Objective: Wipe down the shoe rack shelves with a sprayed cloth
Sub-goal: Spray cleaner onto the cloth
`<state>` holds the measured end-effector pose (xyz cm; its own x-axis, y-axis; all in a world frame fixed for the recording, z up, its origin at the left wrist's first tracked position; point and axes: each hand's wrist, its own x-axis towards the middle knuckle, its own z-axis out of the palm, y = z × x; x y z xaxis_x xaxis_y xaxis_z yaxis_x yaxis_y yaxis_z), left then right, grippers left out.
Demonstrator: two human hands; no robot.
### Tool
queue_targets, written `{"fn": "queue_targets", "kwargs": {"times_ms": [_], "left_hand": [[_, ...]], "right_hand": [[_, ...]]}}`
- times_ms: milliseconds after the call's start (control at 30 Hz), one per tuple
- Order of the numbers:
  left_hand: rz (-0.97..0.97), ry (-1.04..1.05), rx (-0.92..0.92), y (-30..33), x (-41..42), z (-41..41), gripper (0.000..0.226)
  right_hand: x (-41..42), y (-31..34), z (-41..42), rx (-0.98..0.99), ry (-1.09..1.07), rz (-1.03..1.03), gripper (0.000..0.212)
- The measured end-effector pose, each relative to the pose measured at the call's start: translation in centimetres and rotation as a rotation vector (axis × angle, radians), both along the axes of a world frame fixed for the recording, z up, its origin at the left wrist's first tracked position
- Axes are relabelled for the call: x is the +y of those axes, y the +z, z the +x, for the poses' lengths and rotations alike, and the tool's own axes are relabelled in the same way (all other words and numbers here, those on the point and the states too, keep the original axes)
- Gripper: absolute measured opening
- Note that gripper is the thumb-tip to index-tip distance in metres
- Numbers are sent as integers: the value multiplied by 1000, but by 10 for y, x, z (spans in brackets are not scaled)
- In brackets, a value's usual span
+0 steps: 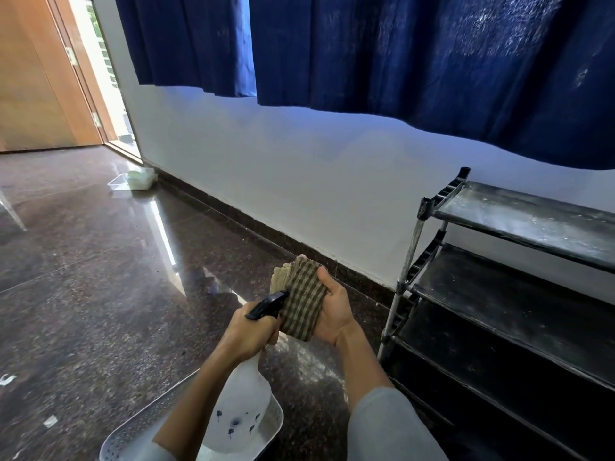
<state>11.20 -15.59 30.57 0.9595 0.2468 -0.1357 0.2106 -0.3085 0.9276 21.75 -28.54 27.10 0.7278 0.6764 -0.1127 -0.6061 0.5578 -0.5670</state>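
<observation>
left hand (249,331) grips spray bottle (246,390), nozzle aimed close at folded checked cloth (301,299) pinched in right hand (332,311), held up to catch mist. dusty shoe rack (519,261) waits beside, at the right.

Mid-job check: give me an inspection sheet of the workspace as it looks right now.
Surface: dark polished stone floor, pale specks on it.
Job's things: folded checked cloth; spray bottle, nozzle at the cloth; black shoe rack, shelves dusty, bare.
Clutter: perforated white basket under the bottle; clear container by the wall.
Hands: left hand grips the bottle's trigger; right hand holds the cloth.
Cables: nothing seen.
Surroundings: white wall, blue curtain, wooden door.
</observation>
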Motion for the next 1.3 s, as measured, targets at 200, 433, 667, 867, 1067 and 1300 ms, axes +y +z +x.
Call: {"fn": "queue_targets", "kwargs": {"times_ms": [200,433,667,867,1067,1300], "left_hand": [[-79,-53,-81,1,-7,2,13],[-52,-122,-54,6,-12,-1,9],[-71,-78,4,-6,-5,-13,18],[-91,-32,17,-14,2,-22,19],[-37,-52,10,-18,-4,-24,18],[-5,-68,-6,-18,-20,-23,20]], "right_hand": [[2,2,4,-15,5,-75,56],[-5,3,7,-10,39,-78,54],[-8,2,6,2,-5,-87,59],[-9,6,5,10,-8,-64,59],[-8,6,3,15,-16,-59,61],[-16,8,1,36,-12,-31,63]]}}
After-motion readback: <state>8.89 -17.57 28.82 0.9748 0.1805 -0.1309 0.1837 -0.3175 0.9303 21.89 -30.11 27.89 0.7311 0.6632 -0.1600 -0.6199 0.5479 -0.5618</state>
